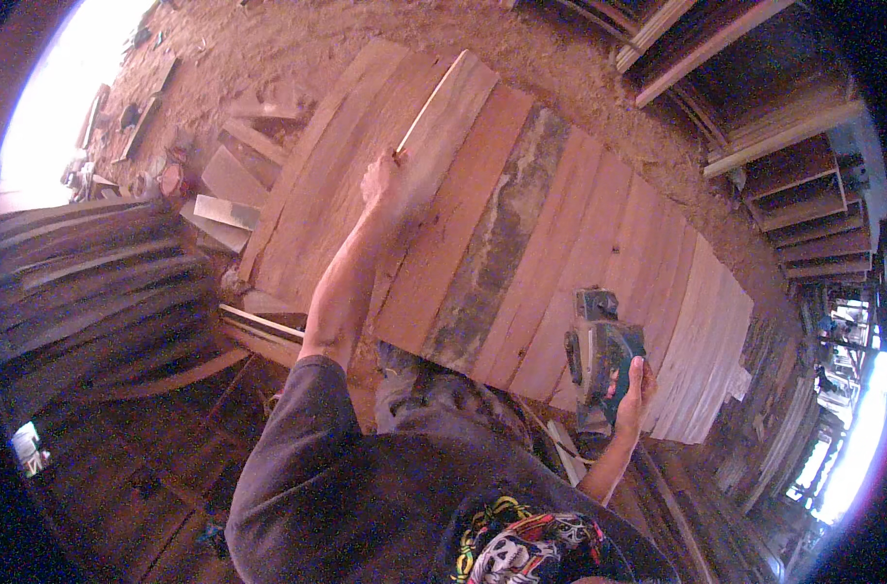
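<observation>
Several reddish-brown planks [541, 253] lie side by side in front of me. My left hand [380, 178] is closed at the left edge of one plank [453, 112], where a narrow pale edge runs from my fingers to the far end. Toward the right, my right hand [635, 394] grips a dark green electric planer [594, 355] by its handle. It is over the near ends of the planks; whether its sole touches them cannot be seen. Between my hands lies a plank with a dark, rough streak [507, 224].
Wood offcuts [234, 175] lie on the dusty ground [268, 49] at the far left. Dark corrugated sheets [83, 282] are stacked at left. Racks of timber [804, 195] stand at far right, and more boards [775, 389] lie on the right.
</observation>
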### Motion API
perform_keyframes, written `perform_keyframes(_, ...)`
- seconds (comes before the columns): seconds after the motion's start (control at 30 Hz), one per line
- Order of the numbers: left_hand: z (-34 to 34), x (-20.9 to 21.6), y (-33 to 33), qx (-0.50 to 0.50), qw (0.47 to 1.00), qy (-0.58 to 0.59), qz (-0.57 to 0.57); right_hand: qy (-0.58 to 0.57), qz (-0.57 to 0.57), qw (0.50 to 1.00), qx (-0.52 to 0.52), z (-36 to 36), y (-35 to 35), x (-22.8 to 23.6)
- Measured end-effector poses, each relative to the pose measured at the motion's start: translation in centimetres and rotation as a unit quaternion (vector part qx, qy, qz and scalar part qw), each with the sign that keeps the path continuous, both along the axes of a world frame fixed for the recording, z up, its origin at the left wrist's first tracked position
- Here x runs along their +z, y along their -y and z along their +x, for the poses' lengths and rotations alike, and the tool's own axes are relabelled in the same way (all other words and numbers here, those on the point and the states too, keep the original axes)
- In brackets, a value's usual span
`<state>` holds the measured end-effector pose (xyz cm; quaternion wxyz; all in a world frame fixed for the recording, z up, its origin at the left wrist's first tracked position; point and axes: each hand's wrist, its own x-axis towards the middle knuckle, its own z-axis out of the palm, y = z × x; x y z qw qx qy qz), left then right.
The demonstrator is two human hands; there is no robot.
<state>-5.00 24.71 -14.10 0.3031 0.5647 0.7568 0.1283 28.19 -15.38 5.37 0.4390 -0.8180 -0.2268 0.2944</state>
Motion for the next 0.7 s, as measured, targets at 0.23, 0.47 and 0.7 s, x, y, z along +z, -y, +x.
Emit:
perform_keyframes(0.23, -0.5, -0.2, 0.8, 0.003, 0.999, 0.041, -0.012, -0.009, 0.001, 0.999, 0.039, -1.7, -2.1, 0.8)
perform_keyframes(0.47, -1.1, -0.4, 7.1, -0.056, 0.967, -0.066, 0.239, -0.034, 0.011, 0.996, 0.083, -1.4, -6.2, -0.8)
perform_keyframes(0.7, -6.1, -1.5, 24.7, 0.254, 0.917, -0.018, 0.306, -0.049, 0.025, 0.978, 0.201, 0.0, -13.2, -3.7)
